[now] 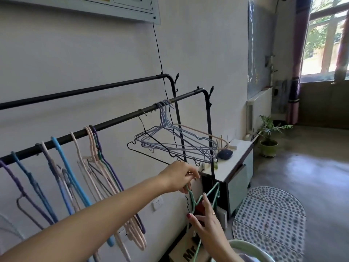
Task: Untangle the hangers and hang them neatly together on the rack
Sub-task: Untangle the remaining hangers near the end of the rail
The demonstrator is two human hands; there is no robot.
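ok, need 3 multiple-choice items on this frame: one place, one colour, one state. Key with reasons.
1. Where does the potted plant stand?
A. on the floor by the radiator
B. on the cabinet
C. on the rack

2. What colour is the hanger held in both hands?
A. black
B. green
C. blue

3. What is the left hand doing?
A. hanging idle
B. pressing the wall
C. pinching the hanger's hook

Key: 1 A, its pot sits on the floor beside the radiator; 2 B, its wire is mint green; 3 C, its fingers close on the hook while the right hand touches lower down.
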